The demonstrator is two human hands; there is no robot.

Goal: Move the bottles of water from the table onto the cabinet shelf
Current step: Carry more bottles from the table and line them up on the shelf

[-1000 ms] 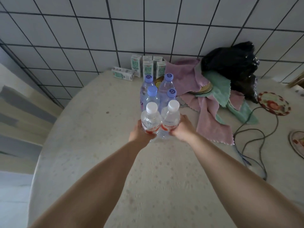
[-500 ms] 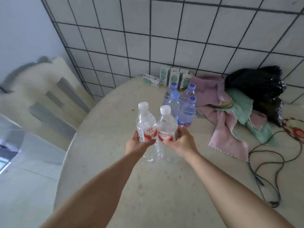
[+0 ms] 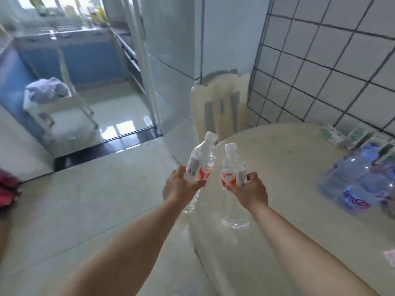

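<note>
Two arms outstretched | left hand (image 3: 180, 186) grips tilted bottle (image 3: 199, 162) | right hand (image 3: 251, 192) grips second bottle (image 3: 232, 167)

This is looking like a home, at the edge of a dining area opening into a kitchen. A round cream table (image 3: 299, 210) is standing against a white tiled wall (image 3: 324, 67), with a pale plastic chair (image 3: 220, 107) tucked beside it. Glossy floor tiles (image 3: 74, 199) are running past a dark threshold (image 3: 106, 146) toward blue kitchen cabinets (image 3: 70, 58) under a countertop, where a small white stool (image 3: 57, 112) is sitting.
</note>
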